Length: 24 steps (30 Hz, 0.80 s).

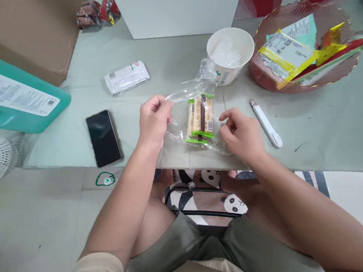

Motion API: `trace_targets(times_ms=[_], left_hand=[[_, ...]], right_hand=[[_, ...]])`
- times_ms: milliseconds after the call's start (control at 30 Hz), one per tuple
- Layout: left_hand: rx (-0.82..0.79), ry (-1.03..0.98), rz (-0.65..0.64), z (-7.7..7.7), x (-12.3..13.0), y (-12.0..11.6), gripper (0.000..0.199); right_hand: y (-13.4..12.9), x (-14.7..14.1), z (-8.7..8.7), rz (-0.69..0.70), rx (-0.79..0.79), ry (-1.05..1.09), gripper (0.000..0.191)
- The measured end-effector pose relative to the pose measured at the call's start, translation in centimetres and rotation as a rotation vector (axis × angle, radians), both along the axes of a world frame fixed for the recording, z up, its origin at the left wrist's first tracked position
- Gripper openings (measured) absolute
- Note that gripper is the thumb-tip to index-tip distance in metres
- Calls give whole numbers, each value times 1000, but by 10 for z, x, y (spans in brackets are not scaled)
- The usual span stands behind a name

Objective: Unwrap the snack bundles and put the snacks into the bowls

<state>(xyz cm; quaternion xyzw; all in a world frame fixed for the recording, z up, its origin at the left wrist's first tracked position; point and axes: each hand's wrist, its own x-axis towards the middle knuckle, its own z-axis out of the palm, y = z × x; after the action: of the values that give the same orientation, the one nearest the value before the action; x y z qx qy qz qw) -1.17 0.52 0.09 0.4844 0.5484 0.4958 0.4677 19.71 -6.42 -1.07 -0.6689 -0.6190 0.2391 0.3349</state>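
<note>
A clear plastic bag lies spread near the table's front edge, its upper end bunched against the paper cup. Small snack packs with green ends and a brown stripe rest stacked in the middle of it. My left hand pinches the bag's left edge between thumb and fingers. Just right of the packs is my right hand, its fingers curled near the bag's right side; whether they hold the film cannot be made out.
Behind the bag stands a white paper cup with plastic inside. A pink bowl of wrapped snacks is back right, a white cutter right. Leftward are a phone, a white packet, a teal jug and a cardboard box.
</note>
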Motion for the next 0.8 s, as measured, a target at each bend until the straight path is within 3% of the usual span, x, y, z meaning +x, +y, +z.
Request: trace_targets(times_ms=[100,200,267,433,533,633,800], left_hand=[[-158,-9,171,1,-6,5,28],[-260,173,197,-2,-13,10,18],[-194,339,147,-5,-16,11,15],[-50,480,-141,-7,-13,9,44],[-59,458,-176,-5,-8,10,27],[-48,313,-151,-2,-3,11,40],[-157,56,-81,1,-2,10,49]], right_hand=[[-3,6,4,-104,-40,-54,19],[-3,11,1,-135,-100,-169,22],[-3,12,-4,-135,-68,-271,26],[-2,4,-12,44,250,-357,40],[0,0,-14,152,247,-333,43],[1,1,-14,209,206,-304,39],[1,12,-14,65,148,-199,30]])
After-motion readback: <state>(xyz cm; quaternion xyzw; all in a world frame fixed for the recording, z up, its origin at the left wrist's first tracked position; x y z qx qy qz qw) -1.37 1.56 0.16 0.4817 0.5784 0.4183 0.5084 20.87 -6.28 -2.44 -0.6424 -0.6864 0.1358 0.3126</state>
